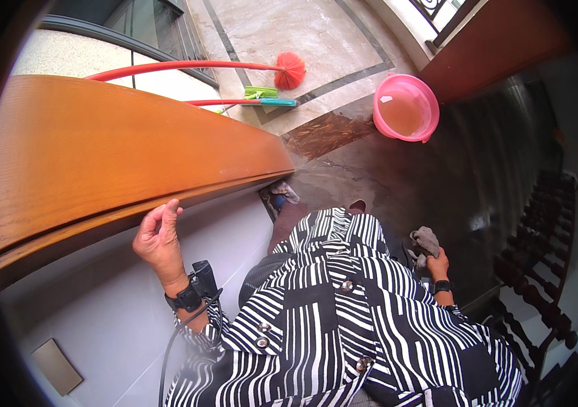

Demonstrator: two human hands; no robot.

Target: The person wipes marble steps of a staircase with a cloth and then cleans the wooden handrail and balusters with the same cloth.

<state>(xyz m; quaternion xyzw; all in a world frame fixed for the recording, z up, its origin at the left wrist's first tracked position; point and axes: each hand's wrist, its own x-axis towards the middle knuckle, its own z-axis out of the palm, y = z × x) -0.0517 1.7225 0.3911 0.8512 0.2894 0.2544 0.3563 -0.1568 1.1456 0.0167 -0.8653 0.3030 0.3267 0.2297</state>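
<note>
My left hand (159, 241) is raised with its fingers loosely curled and a small gap behind the thumb. No object shows in it. Its fingertips are at the lower edge of an orange-brown wooden panel (131, 147), possibly a door or its frame; whether they touch is unclear. Down by my right side, my right hand (437, 264) grips a bunched grey cloth (425, 241). A pink plastic bucket (379, 119) stands on the floor ahead, holding cloudy brownish water (401, 113).
Beyond the panel lie a red round-headed brush (290, 71) and a red-handled tool with a teal head (277, 102). Dark turned-wood spindles (538, 254) stand at right. A brown rectangular piece (57, 367) is at lower left. The dark floor (451, 168) looks wet. A black cable (167, 351) hangs from my left wrist.
</note>
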